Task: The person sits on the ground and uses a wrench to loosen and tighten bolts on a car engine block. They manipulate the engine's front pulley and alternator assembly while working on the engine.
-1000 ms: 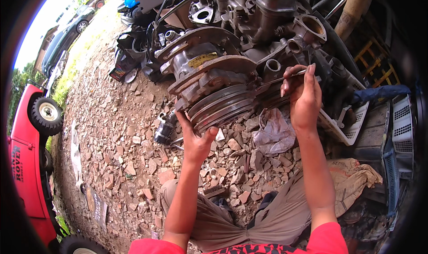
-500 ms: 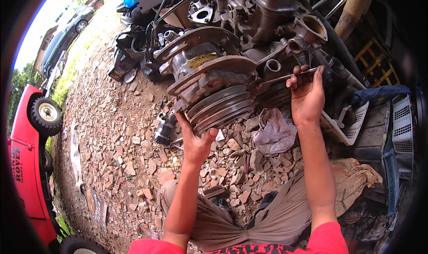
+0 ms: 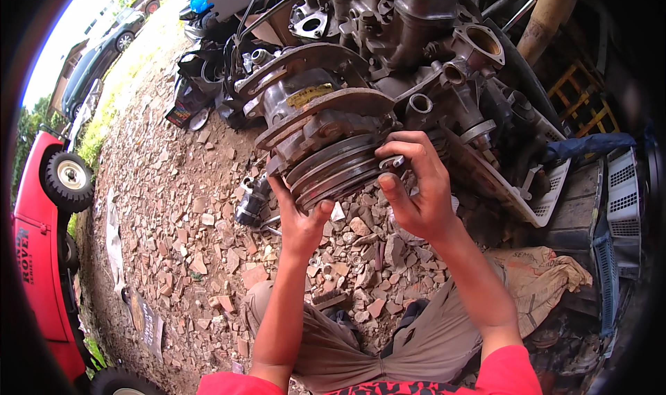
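Observation:
A greasy metal machine unit (image 3: 305, 93) with two rusty disc-shaped flanges and a yellow label lies in front of me. On its near end is a grooved pulley (image 3: 336, 173). My left hand (image 3: 300, 221) grips the pulley's lower left side, fingers hidden behind the metal and thumb sticking out along the near face. At the pulley's right edge, my right hand (image 3: 423, 190) is curled round a slim metal wrench (image 3: 393, 162). Only the wrench's end shows between thumb and fingers; the remainder of it is hidden.
Behind the unit is a heap of engine parts (image 3: 423, 13). A small cylindrical motor-like part (image 3: 252, 199) lies on the rubble ground (image 3: 187, 235) at left. Plastic crates (image 3: 623, 201) and a sack (image 3: 538, 280) are at right. A red vehicle (image 3: 48, 249) stands far left.
My right hand has swung left and down with the wrench, from right of the unit to the pulley's right edge. My left hand stays on the pulley.

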Demonstrator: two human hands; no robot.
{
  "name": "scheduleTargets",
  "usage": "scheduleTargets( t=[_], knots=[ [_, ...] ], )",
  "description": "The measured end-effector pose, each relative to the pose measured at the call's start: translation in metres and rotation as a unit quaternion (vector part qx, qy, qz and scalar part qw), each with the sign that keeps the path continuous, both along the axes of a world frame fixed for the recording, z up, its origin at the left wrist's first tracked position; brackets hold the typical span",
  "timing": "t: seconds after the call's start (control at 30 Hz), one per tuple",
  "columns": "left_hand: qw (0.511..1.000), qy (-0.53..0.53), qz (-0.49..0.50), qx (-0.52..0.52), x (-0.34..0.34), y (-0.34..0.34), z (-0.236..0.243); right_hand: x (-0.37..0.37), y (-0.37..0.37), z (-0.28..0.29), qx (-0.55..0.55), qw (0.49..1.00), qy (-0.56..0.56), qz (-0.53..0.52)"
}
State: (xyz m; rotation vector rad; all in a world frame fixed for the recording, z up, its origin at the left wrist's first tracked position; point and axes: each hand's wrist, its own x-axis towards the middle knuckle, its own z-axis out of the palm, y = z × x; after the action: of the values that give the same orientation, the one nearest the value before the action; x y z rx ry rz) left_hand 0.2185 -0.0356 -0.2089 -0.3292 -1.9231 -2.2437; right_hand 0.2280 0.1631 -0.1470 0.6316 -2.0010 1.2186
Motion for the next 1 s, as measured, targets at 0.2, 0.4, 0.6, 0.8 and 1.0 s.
scheduleTargets(
  t=[0.2,0.4,0.6,0.8,1.0],
  knots=[
    [1.0,0.002,0.006,0.001,0.0,0.0,-0.003,-0.003,0.005,-0.004,0.025,0.999,0.03,-0.025],
    [1.0,-0.004,-0.004,0.004,-0.001,-0.002,-0.002,0.003,0.012,0.004,-0.03,0.999,-0.008,-0.011],
    [1.0,-0.001,-0.017,0.012,-0.001,0.001,0.003,-0.009,0.036,0.004,-0.266,0.953,-0.146,-0.01],
    [1.0,-0.006,-0.015,0.016,-0.001,-0.001,0.001,-0.02,0.038,-0.001,-0.331,0.935,-0.127,0.013],
    [1.0,-0.005,-0.018,0.018,-0.001,0.001,0.004,-0.019,0.041,0.001,-0.358,0.923,-0.137,0.017]
  ],
)
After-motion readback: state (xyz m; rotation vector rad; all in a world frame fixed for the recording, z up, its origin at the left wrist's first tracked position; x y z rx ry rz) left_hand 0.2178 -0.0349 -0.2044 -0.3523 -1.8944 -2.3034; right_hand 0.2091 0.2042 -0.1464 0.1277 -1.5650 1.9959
